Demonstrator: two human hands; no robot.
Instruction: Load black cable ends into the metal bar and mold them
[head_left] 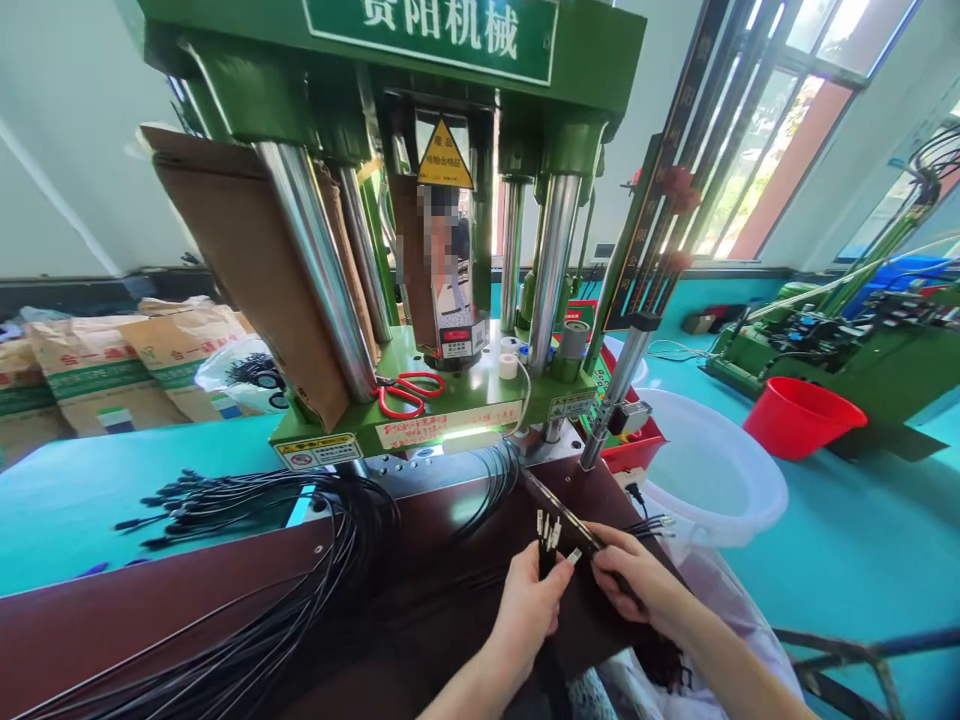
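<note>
Gripping upright connector-tipped cables [553, 537] above the counter [90, 630], the left hand [534, 595] could lose the splayed connector [574, 556] at its thumb, should the slim bar [559, 506] in the right hand's [626, 575] grasp, so near, knock it.

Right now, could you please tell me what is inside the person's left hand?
The left hand holds a bunch of dark cables, with metal connectors sticking out above. The stretch within the grip is covered by the hand itself, so I cannot count them.
</note>
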